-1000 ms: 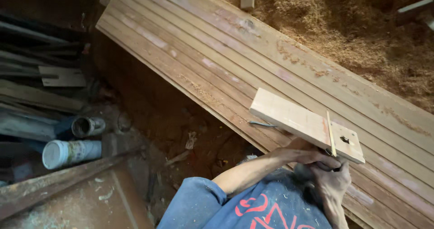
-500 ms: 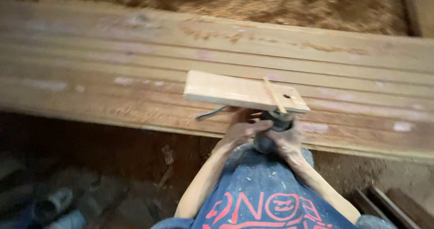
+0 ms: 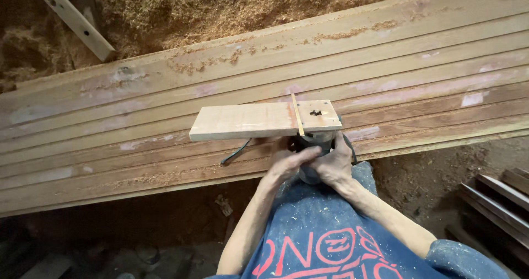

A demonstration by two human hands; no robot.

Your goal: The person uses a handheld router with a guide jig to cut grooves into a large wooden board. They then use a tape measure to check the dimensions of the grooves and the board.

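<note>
Both hands are wrapped around a dark, round power tool [image 3: 311,158] that hangs under a flat wooden base board [image 3: 259,120]. The left hand [image 3: 289,163] grips its near side with fingers curled and pressed against the body, and the right hand [image 3: 335,166] cups it from the 3 o'clock side, fingers closed about it. The board rests flat on a long grooved plank [image 3: 165,119], with the tool just off the plank's near edge, a little right of the middle of the view. A thin light strip [image 3: 297,115] crosses the board, and a dark cord [image 3: 236,152] trails from under it toward 8 o'clock.

As a judgement — several parallel grooves already run the whole visible length of the plank, with sawdust lying along them, so much of the shaping looks done. The tool sits at the near edge band, which seems to be the part in hand; whether it is running cannot be told.

The plank lies slanted across the view, low over an earth floor [image 3: 441,169]. A heap of wood shavings [image 3: 220,9] fills 12 o'clock, a pale batten [image 3: 71,20] leans at 10 o'clock, and dark stacked boards [image 3: 496,202] sit at 4 o'clock.
</note>
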